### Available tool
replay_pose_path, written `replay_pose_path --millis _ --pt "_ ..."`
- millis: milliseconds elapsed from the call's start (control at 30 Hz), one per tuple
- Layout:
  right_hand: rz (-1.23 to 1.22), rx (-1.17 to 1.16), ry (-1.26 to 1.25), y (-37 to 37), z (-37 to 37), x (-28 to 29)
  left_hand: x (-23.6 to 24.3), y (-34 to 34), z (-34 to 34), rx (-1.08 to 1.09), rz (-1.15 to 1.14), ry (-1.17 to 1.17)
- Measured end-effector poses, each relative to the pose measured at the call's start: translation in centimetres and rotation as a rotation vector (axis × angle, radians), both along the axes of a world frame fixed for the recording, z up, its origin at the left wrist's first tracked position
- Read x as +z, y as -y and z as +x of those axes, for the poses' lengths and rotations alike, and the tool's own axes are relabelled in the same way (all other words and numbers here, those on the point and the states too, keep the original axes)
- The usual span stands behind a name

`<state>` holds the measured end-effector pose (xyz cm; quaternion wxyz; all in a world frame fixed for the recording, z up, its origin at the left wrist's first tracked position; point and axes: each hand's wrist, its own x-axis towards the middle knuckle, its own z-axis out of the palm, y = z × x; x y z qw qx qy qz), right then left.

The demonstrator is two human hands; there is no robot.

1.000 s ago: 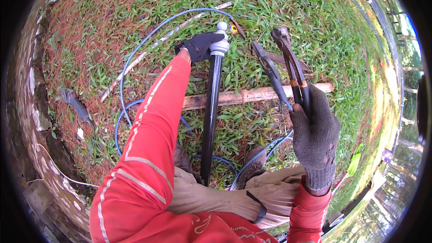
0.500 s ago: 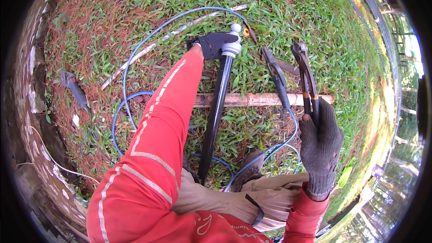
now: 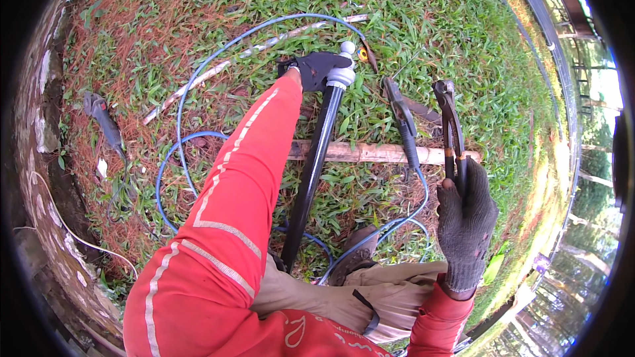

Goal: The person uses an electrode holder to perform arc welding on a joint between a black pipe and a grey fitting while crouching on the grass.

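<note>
You are looking down on green grass, with reddish-brown dry needles littering its left side. A weathered, white-blotched edging is curving along your left; sunlight is brightening the right, where trees are standing beyond.

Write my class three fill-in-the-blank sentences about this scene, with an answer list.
1. The left hand grips a pole whose shaft is coloured ____.
2. The right hand holds a tool with ____ handles.
3. The large cable looping over the grass is coloured ____.
Missing words: black; two; blue.
</note>
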<state>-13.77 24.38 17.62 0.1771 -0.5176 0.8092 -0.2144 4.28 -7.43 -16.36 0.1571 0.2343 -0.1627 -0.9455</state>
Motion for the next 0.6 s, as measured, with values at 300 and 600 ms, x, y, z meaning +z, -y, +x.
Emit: replay_pose_path --millis 300,600 --pt "0.004 0.02 -0.009 0.0 0.0 0.3 -0.4 -0.1 0.1 0.031 0.016 0.068" --pt "-0.015 0.027 -0.016 -0.2 0.1 0.1 -0.7 0.1 -0.5 0.038 -0.036 0.232"
